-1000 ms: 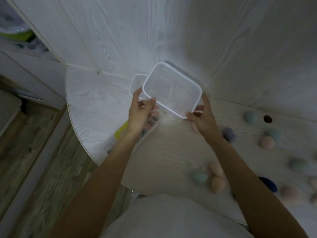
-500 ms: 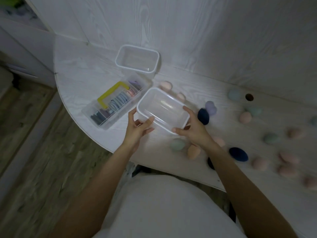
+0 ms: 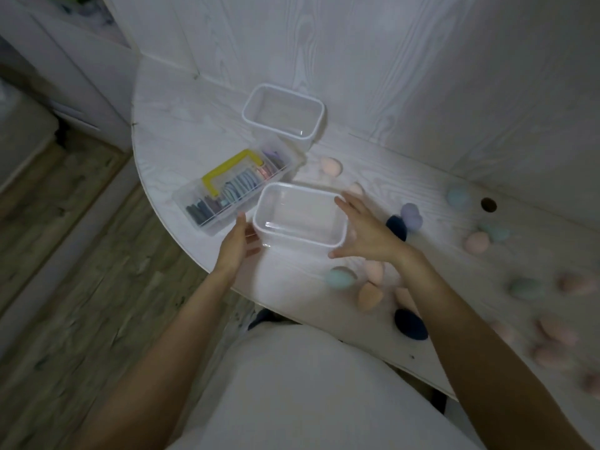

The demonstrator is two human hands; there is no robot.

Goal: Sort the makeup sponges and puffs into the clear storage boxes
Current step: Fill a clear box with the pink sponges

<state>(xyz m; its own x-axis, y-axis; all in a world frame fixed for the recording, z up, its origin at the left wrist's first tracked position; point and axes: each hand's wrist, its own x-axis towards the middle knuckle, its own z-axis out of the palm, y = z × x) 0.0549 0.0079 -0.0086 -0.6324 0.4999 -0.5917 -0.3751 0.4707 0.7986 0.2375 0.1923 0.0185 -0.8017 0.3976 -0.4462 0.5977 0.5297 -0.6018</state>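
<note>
An empty clear storage box with a white rim stands on the white table near its front edge. My left hand rests against the box's left end with straight fingers. My right hand hovers at its right end, fingers spread and slightly off the rim. A second empty clear box stands further back by the wall. Egg-shaped sponges lie scattered to the right: teal, peach, navy, purple.
A clear organizer with a yellow handle, filled with flat puffs, lies left of the near box. A pink sponge sits behind it. Several more sponges spread toward the right edge. A round hole is in the tabletop. The table's curved edge drops to wood floor.
The box came down from mid-air onto the table beside the organizer. My right hand has let go and spread its fingers; my left hand has loosened to a flat touch.
</note>
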